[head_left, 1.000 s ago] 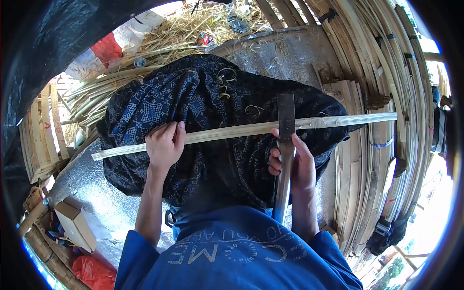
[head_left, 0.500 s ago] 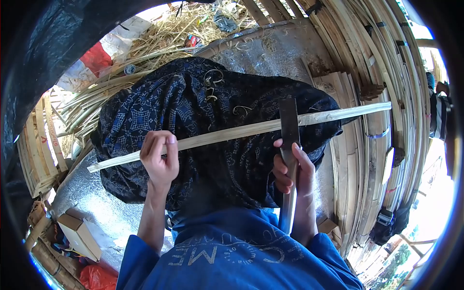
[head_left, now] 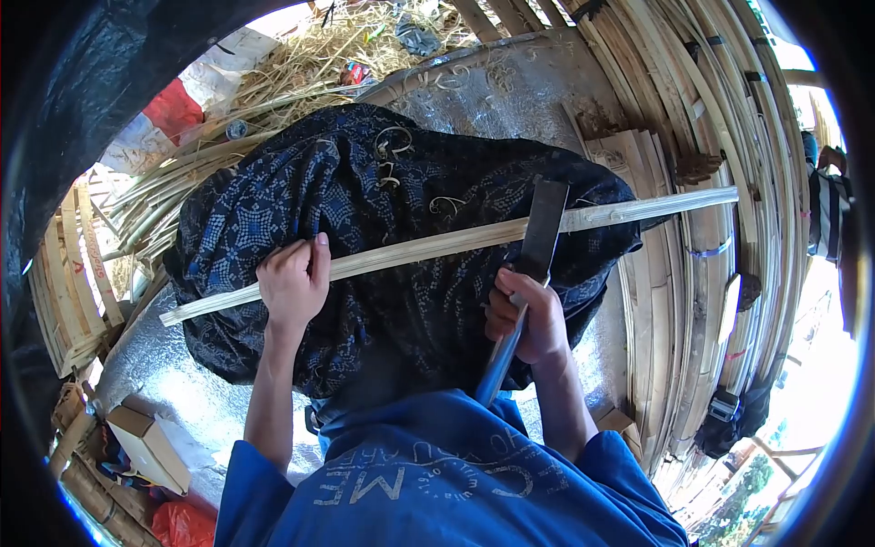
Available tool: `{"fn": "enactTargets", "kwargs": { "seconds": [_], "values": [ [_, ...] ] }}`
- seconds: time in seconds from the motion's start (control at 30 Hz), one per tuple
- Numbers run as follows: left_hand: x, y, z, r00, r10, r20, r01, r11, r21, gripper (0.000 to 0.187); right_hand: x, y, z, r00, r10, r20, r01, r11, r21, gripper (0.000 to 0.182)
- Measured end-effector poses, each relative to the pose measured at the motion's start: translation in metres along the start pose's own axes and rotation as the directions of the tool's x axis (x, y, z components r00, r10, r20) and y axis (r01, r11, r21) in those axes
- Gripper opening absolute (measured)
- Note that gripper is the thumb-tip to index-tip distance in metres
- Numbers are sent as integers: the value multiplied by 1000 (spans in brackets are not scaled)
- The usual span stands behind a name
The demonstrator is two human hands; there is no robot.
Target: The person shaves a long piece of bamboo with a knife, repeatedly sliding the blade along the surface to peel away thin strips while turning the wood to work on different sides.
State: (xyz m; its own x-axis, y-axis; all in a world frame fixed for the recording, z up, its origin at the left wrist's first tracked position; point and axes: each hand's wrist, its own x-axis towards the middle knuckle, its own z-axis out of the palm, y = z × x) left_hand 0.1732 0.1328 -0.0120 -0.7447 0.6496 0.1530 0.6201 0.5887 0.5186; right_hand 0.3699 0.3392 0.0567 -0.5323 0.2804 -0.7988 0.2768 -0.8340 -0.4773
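A long pale bamboo strip (head_left: 428, 257) lies crosswise over the dark patterned cloth (head_left: 273, 219) on my lap. My left hand (head_left: 293, 281) is closed around the strip left of its middle, with the thumb up. My right hand (head_left: 530, 317) is wrapped around the shaft of a long-handled knife (head_left: 545, 223). The knife's flat dark blade crosses the strip right of its middle, and the upper tip leans right. Below my right fist the shiny metal handle runs down toward my shirt. A few thin curled shavings (head_left: 394, 150) rest on the cloth.
Tall stacks of bamboo slats (head_left: 711, 273) stand along the right side. Loose strips and shavings (head_left: 301, 82) cover the ground at the far left. A silvery sheet (head_left: 164, 356) lies under me. A cardboard box (head_left: 150, 447) and red plastic bag (head_left: 182, 521) sit at lower left.
My right hand has gone from a loose, partly spread grip to a closed fist on the knife. The knife has tilted, its handle end swinging left. My left hand still holds the strip.
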Motion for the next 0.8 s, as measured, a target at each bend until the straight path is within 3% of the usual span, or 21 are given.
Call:
{"fn": "enactTargets", "kwargs": {
  "seconds": [0.3, 0.43, 0.5, 0.77, 0.8],
  "values": [
    [-2, -2, 2, 998, 28, -50, -27, 999, 19, 35, -13, -12, -8, 997, 24, 67, -26, 999, 27, 35],
    [-2, -1, 3, 998, 33, -46, -32, 999, 20, 35, -33, -20, -10, 990, -119, -74, 104, 978, -183, 36],
    [-2, -2, 4, 997, 48, -59, -45, 998, 48, 35, -34, -22, -4, 893, -421, -158, 208, 698, -685, 35],
    [-1, 2, 0, 1000, 26, -6, -26, 1000, 4, 37, -19, -20, -14, 862, -475, -175, 213, 655, -725, 32],
    [1, 6, -1, 1000, 7, 11, -7, 1000, -17, 38, -18, -20, -15, 850, -504, -155, 269, 667, -695, 31]
  ]
}}
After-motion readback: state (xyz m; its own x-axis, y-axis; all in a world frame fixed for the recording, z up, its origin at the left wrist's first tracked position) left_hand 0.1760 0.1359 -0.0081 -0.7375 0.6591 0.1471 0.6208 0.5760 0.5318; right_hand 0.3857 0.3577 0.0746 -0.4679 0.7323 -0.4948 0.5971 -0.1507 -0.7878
